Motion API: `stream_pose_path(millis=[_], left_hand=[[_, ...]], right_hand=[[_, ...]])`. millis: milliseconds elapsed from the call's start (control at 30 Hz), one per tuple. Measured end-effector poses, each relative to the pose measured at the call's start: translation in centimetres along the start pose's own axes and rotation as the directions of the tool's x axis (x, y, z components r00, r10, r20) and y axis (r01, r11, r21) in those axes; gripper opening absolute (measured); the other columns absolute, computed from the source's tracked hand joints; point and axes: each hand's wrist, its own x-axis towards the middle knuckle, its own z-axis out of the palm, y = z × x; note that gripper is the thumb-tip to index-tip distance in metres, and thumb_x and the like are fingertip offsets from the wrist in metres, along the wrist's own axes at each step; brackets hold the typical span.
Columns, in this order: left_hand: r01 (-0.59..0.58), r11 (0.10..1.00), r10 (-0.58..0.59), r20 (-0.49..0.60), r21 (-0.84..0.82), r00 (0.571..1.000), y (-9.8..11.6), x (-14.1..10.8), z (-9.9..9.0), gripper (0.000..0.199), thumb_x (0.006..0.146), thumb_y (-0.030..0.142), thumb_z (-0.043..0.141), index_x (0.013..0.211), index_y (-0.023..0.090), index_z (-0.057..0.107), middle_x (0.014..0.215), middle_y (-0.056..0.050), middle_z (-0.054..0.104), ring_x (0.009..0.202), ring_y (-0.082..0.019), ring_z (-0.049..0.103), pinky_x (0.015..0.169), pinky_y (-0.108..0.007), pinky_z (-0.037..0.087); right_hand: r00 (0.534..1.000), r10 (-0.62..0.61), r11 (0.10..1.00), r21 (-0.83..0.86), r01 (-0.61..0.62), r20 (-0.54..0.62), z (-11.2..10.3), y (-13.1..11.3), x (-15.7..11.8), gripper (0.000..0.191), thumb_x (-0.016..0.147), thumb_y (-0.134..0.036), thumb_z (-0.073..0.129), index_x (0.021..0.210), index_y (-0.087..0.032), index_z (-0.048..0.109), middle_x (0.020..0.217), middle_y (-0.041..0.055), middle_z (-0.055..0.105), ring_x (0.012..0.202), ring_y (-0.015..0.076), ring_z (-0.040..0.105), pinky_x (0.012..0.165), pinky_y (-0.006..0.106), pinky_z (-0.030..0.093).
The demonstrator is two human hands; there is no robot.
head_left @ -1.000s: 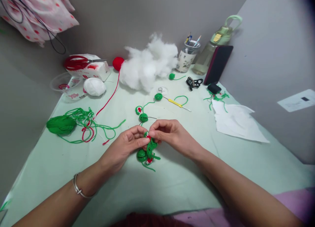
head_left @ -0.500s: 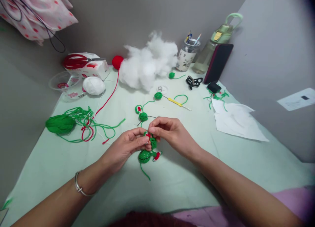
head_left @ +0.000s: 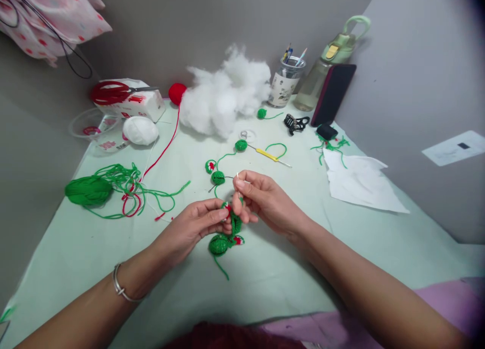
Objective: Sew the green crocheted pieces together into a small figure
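Note:
My left hand [head_left: 204, 217] pinches a small crocheted piece [head_left: 227, 210] in red, green and white between thumb and fingers. Close beside it, my right hand [head_left: 261, 200] is closed on a thin sewing needle [head_left: 238, 177], its tip poking up above the thumb. A bit of green yarn shows under the right fingers; its link to the needle is hidden. Below the hands lies a green crocheted ball [head_left: 219, 244] with a yarn tail, next to another red-and-green piece [head_left: 238, 240]. Just beyond are a green crocheted ball with a dark pin [head_left: 217, 178] and a red-and-green piece [head_left: 210, 166].
A yellow-handled crochet hook [head_left: 267, 154] lies ahead by another green ball [head_left: 241, 145]. White stuffing [head_left: 225, 99] is at the back. Tangled green yarn [head_left: 89, 190] lies left, near red scissors [head_left: 110, 92]. A phone [head_left: 334, 94], bottle [head_left: 316, 79] and paper [head_left: 359, 182] are right.
My right hand has shifted slightly right and turned, so the needle now shows upright in its fingers. My left hand keeps its pinch. The red-and-green piece below has moved a little left.

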Motion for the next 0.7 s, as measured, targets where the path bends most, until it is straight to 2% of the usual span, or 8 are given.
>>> stream_pose_path(millis=[100,200,267,367,467,567,700], left_hand=[[0.010,1.000,-0.010,-0.001,-0.001,1.000,0.01,0.08,-0.09,0.018,0.092,0.032,0.067,0.093,0.014,0.071,0.087,-0.003,0.063,0.083,-0.013,0.061,0.085,-0.027,0.053],[0.012,1.000,-0.012,-0.009,-0.014,1.000,-0.06,0.14,-0.14,0.018,0.091,0.032,0.067,0.093,0.015,0.071,0.088,-0.003,0.062,0.082,-0.013,0.060,0.084,-0.027,0.053],[0.012,0.999,-0.013,-0.020,-0.030,1.000,-0.08,0.18,-0.15,0.017,0.090,0.031,0.068,0.093,0.014,0.071,0.088,-0.003,0.063,0.080,-0.012,0.060,0.082,-0.026,0.053],[0.016,0.999,-0.018,-0.030,-0.046,0.999,-0.05,0.17,-0.17,0.017,0.090,0.031,0.069,0.094,0.014,0.070,0.086,-0.003,0.062,0.078,-0.012,0.060,0.081,-0.026,0.053],[0.005,0.999,-0.006,-0.032,-0.046,0.999,0.02,0.03,-0.18,0.017,0.091,0.030,0.067,0.100,0.016,0.069,0.085,-0.002,0.062,0.078,-0.012,0.060,0.080,-0.026,0.053],[-0.006,0.999,0.004,-0.050,-0.039,0.999,0.06,-0.09,-0.17,0.021,0.094,0.029,0.063,0.113,0.021,0.065,0.082,0.000,0.061,0.077,-0.012,0.061,0.080,-0.027,0.052],[-0.010,0.999,0.009,-0.038,-0.031,0.999,0.03,0.00,-0.21,0.016,0.094,0.029,0.062,0.106,0.019,0.066,0.081,0.000,0.061,0.076,-0.012,0.060,0.079,-0.027,0.052]], right_hand=[[1.000,0.004,1.000,0.009,-0.004,-0.023,-0.02,0.02,0.01,0.027,0.093,-0.042,0.064,0.085,-0.019,0.053,0.057,-0.0046,0.064,0.043,0.0062,0.052,0.041,0.015,0.035],[0.999,0.004,1.000,0.012,-0.003,-0.054,-0.16,0.04,0.05,0.027,0.090,-0.040,0.068,0.082,-0.017,0.058,0.071,-0.0013,0.068,0.048,0.0049,0.052,0.042,0.016,0.033],[0.997,-0.007,1.000,-0.003,0.006,-0.081,-0.22,0.06,0.07,0.027,0.086,-0.039,0.073,0.079,-0.015,0.063,0.073,-0.0011,0.066,0.048,0.0030,0.046,0.043,0.016,0.030],[0.994,-0.018,1.000,-0.015,0.016,-0.104,-0.22,0.09,0.11,0.027,0.083,-0.039,0.076,0.076,-0.014,0.068,0.060,-0.0044,0.056,0.048,0.0030,0.039,0.045,0.018,0.028],[0.995,-0.010,1.000,-0.014,0.009,-0.100,-0.17,0.10,0.10,0.026,0.084,-0.039,0.074,0.077,-0.014,0.070,0.055,-0.0053,0.051,0.049,0.0046,0.040,0.047,0.019,0.029],[0.993,-0.029,0.999,-0.042,0.024,-0.114,-0.11,0.15,0.08,0.025,0.083,-0.038,0.076,0.076,-0.014,0.072,0.059,-0.0045,0.053,0.051,0.0046,0.040,0.049,0.020,0.031],[0.994,-0.044,0.998,-0.056,0.039,-0.097,-0.06,0.40,0.04,0.024,0.083,-0.038,0.076,0.078,-0.014,0.072,0.061,-0.0039,0.056,0.051,0.0046,0.042,0.050,0.020,0.033]])
